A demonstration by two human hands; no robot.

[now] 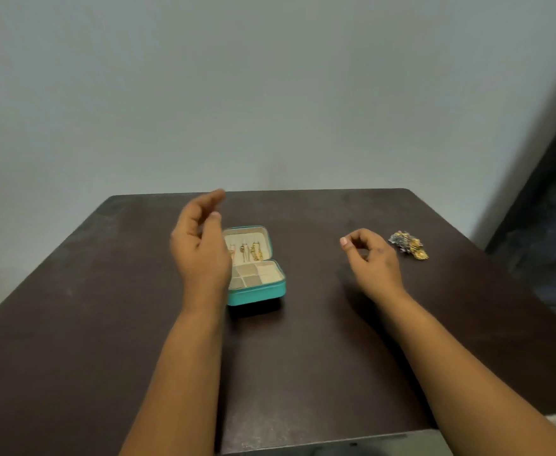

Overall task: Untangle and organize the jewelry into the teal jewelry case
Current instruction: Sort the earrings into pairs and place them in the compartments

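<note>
The teal case (256, 292) lies open mid-table, a few gold pieces hanging in its lid. The left hand (201, 248) hovers at its left edge, fingers loosely open. The right hand (372, 258) hangs empty, fingers curled, between the case and the jewelry pile (408, 244) near the table's (72, 324) right edge.

The teal jewelry case (256, 274) lies open at the table's centre, lid upright at twelve o'clock holding gold pieces, its beige compartments facing up. A tangled gold-and-silver jewelry heap (408, 244) sits well apart at two o'clock.
</note>
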